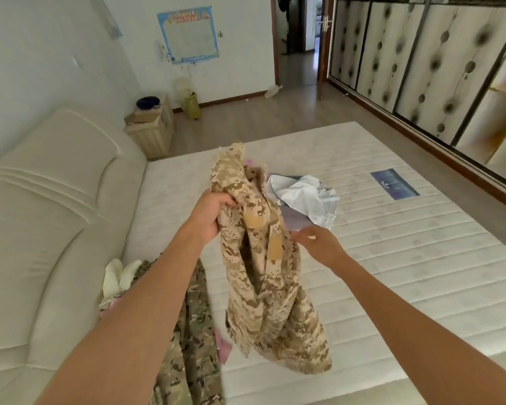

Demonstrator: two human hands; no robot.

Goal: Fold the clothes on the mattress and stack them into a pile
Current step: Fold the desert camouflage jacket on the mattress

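My left hand point(209, 213) grips a bunched fold near the top of a tan, pixel-patterned desert-camouflage jacket of stiff woven cloth point(270, 287), fingers curled into the fabric, so the garment hangs lifted above the white quilted mattress point(392, 273). My right hand point(319, 244) is at the jacket's right edge with fingers extended toward the cloth; I cannot tell whether they pinch it. Two plain tan rectangular patches sit on the jacket's front; no writing shows on them.

Just behind the jacket, on the mattress, lies a crumpled pale blue-white shirt point(307, 197) over a darker folded piece. Under my left forearm lies a greener, mottled camouflage garment point(193, 331), with a pink cloth edge point(224, 347) peeking out beside it and a cream-white soft item point(116, 276) near the cream padded headboard point(56, 200) that borders the mattress on my left.

The mattress's right half and far end lie bare, with stitched lines across them and a blue rectangular label point(395, 184) whose print is too small to read. Beyond the far edge is wood-look floor point(275, 112), a cream bedside cabinet point(151, 133), and a blue-bordered wall poster point(187, 35), text unreadable. Patterned sliding wardrobe panels point(421, 62) run along the right.
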